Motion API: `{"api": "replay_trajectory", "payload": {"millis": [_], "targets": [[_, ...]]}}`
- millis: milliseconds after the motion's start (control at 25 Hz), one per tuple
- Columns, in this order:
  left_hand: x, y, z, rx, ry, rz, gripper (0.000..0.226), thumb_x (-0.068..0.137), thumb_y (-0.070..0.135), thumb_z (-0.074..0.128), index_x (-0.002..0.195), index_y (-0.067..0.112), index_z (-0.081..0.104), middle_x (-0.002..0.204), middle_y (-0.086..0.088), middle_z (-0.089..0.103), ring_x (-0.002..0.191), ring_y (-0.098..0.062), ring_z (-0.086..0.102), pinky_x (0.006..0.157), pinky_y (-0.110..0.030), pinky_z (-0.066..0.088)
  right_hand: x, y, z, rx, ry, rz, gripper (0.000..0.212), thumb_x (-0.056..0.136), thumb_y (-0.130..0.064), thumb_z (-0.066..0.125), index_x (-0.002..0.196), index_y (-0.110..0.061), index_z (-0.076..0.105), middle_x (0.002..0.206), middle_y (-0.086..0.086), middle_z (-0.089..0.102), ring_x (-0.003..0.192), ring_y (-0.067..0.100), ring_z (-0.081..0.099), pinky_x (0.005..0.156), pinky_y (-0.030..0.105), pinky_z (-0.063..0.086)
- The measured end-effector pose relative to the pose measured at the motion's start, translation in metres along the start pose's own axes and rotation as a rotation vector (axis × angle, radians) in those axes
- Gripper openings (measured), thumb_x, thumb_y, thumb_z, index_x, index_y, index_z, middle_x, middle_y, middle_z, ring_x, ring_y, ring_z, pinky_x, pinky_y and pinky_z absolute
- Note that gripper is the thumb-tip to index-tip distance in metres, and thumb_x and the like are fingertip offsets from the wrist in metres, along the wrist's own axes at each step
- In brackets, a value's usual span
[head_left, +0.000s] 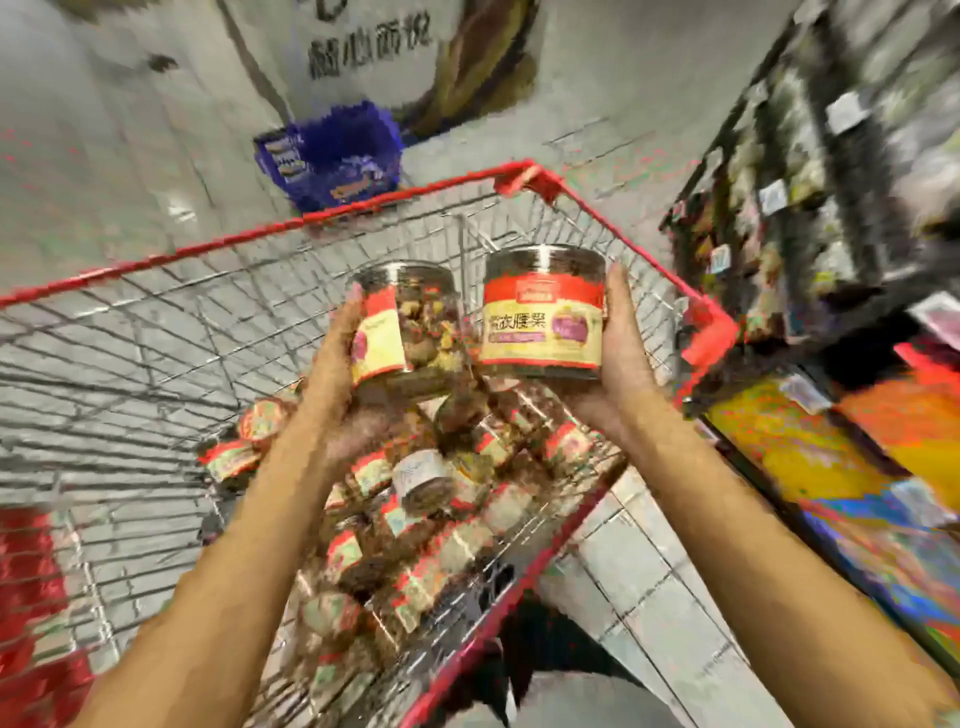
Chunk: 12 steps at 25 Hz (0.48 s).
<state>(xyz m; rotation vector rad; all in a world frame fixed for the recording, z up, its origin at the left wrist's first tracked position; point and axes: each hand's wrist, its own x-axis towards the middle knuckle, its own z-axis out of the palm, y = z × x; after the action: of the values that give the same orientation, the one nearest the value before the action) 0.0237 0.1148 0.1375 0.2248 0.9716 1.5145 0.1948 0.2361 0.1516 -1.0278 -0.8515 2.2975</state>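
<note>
The left hand (337, 364) grips a clear round plastic jar with a red and cream label (410, 322). Its fingers are curled round the jar's left side and underside, and the jar is tilted with its lid leaning away. The right hand (621, 353) clasps a second round jar with a red band and cream label printed in dark characters (543, 312). The thumb lies up the jar's right side and the palm is under its base, so this one stands nearly upright. The two jars are side by side, just touching or very nearly so, and both are raised above a wire shopping trolley with a red rim (156, 260). Below the hands, the near right part of the trolley holds a heap of similar labelled jars (415, 499) lying at all angles. Beyond the trolley, a blue plastic crate (337, 156) sits on the grey floor (104, 130). Dark shop shelves stocked with packets (831, 182) run along the right, blurred.
</note>
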Motion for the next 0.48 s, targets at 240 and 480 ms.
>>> {"api": "replay_trajectory", "payload": {"millis": [240,480], "targets": [[0.021,-0.076,0.197,0.148,-0.454,-0.163,0.053,0.047,0.054,0.077,0.081,0.013,0.076,0.085,0.000,0.072,0.078,-0.014,0.068,0.087,-0.036,0.055,-0.149,-0.066,-0.148,0.288,0.334,-0.401,0.075,0.088,-0.068,0.020,0.104,-0.012,0.068,0.098,0.012,0.072,0.090,0.026,0.068,0.082,0.038,0.055],[0.059,-0.211,0.346,0.241,-0.663,-0.327,0.057,0.070,0.055,0.058,0.107,0.013,0.067,0.088,-0.006,0.071,0.074,-0.019,0.069,0.069,-0.045,0.059,-0.249,-0.105,-0.308,0.422,0.642,-0.595,0.060,0.092,-0.064,0.024,0.101,-0.021,0.065,0.079,0.001,0.075,0.071,0.017,0.072,0.063,0.030,0.058]]}}
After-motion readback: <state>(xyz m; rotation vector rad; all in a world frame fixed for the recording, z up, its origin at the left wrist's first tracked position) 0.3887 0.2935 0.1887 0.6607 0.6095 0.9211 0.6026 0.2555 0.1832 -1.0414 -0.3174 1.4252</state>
